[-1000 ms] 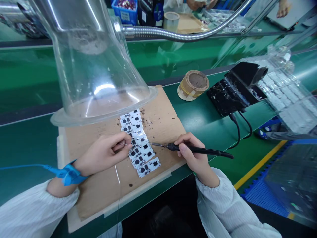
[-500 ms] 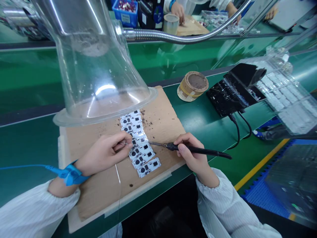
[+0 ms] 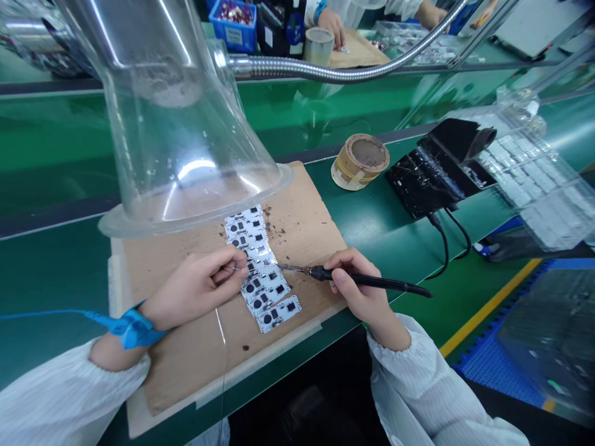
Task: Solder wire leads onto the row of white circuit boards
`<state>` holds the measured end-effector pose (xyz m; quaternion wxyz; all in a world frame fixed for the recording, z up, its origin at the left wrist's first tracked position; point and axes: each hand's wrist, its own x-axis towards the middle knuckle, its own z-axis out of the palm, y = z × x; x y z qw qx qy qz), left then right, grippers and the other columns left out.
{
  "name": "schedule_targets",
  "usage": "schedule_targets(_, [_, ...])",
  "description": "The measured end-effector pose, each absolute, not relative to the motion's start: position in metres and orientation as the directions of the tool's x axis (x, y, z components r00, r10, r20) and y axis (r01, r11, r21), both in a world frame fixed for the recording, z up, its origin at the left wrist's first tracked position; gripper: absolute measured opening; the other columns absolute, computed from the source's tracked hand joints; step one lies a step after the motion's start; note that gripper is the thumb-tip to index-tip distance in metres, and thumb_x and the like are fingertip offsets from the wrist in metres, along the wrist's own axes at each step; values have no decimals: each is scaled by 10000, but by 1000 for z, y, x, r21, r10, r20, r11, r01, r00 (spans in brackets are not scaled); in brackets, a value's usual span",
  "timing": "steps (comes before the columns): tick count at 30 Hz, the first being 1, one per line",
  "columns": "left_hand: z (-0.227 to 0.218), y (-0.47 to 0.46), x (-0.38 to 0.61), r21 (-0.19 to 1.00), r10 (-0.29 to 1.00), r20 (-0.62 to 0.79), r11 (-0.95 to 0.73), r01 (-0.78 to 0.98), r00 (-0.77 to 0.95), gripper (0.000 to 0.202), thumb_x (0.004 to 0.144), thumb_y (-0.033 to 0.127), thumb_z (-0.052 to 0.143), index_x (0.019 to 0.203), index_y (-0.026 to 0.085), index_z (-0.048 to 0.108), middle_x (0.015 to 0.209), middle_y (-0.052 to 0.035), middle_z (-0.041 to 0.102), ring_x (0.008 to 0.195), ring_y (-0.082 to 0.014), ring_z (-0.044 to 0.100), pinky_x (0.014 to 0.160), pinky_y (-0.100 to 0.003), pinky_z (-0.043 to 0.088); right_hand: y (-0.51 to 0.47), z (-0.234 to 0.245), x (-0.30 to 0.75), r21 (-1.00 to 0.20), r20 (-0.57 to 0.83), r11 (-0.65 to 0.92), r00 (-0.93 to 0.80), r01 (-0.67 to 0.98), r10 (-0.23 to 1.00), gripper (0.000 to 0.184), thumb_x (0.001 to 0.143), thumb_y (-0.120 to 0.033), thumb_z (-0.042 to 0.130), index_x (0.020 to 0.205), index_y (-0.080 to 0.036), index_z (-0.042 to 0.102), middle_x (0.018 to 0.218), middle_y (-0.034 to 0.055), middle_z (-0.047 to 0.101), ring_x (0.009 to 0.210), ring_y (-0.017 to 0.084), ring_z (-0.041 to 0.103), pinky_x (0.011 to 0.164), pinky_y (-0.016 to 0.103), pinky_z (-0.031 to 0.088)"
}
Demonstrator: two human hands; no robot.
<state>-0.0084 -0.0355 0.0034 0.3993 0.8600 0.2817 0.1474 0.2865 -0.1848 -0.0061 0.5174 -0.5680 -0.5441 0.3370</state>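
A column of white circuit boards (image 3: 279,290) with black parts lies on a brown cardboard sheet (image 3: 186,359). My left hand (image 3: 198,285) is closed at the column's left side, pinching a thin solder wire (image 3: 222,331) whose length hangs down towards me. A blue strap (image 3: 137,327) circles that wrist. From the right, my right hand (image 3: 360,285) grips a black soldering iron (image 3: 385,283) like a pen. Its thin tip reaches the right edge of a middle board; whether it touches cannot be made out.
A clear fume hood (image 3: 186,167) on a metal hose (image 3: 344,75) hangs over the far boards. Beyond the cardboard stand a round tub (image 3: 353,176) and a black soldering stand (image 3: 427,179). A co-worker's hand (image 3: 331,25) is across the bench.
My hands, the iron and the boards stay almost in place, with a very slight shift of the view. Across the bench, the co-worker's hands have moved a little.
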Motion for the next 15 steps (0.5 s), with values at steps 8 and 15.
schedule_targets(8, [-1, -35, -12, 807, 639, -8, -449, 383, 769, 223, 1094, 381, 531, 974, 215, 617, 715, 51, 490, 590, -119, 423, 549, -243, 365, -186, -12, 288, -974, 177, 136, 229, 183, 957, 168, 1091, -399, 682, 1047, -239, 710, 771, -15, 654, 579, 118, 582, 550, 258, 469])
schedule_targets(15, [-2, -31, -11, 785, 782, -45, -357, 506, 622, 334, 1076, 538, 559, 1044, 217, 643, 760, 23, 563, 646, -155, 495, 623, -276, 424, -182, -15, 288, -984, 171, 148, 294, 100, 940, 192, 1097, -429, 671, 1067, -240, 682, 686, -46, 611, 548, 120, 576, 568, 264, 468])
